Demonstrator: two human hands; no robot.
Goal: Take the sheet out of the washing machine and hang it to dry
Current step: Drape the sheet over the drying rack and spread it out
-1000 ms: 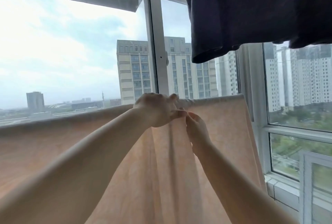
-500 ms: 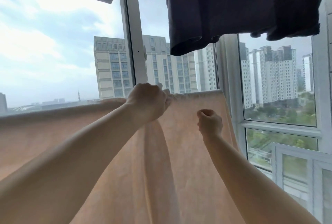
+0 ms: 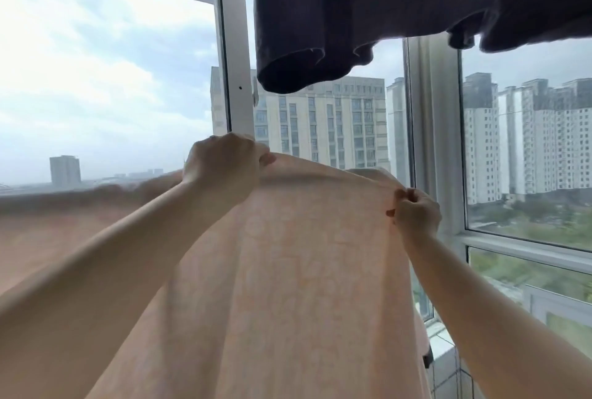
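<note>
A pale peach sheet (image 3: 307,264) with a faint pattern hangs in front of me across the window, draped over something hidden beneath its top fold. My left hand (image 3: 224,166) grips the top edge near the middle, fingers closed on the cloth. My right hand (image 3: 416,214) pinches the sheet's right edge a little lower, stretching the cloth flat between both hands. The sheet runs off to the left, blurred, and falls below the frame.
A dark garment (image 3: 400,7) hangs overhead at upper right, its hem just above my hands. A white window frame post (image 3: 237,78) stands behind the sheet. A second white post (image 3: 432,142) and a tiled sill (image 3: 448,350) lie to the right.
My right hand moved right, away from the left hand, and now pinches the sheet's right edge. The fold between the hands has been pulled flat. My view shifted slightly.
</note>
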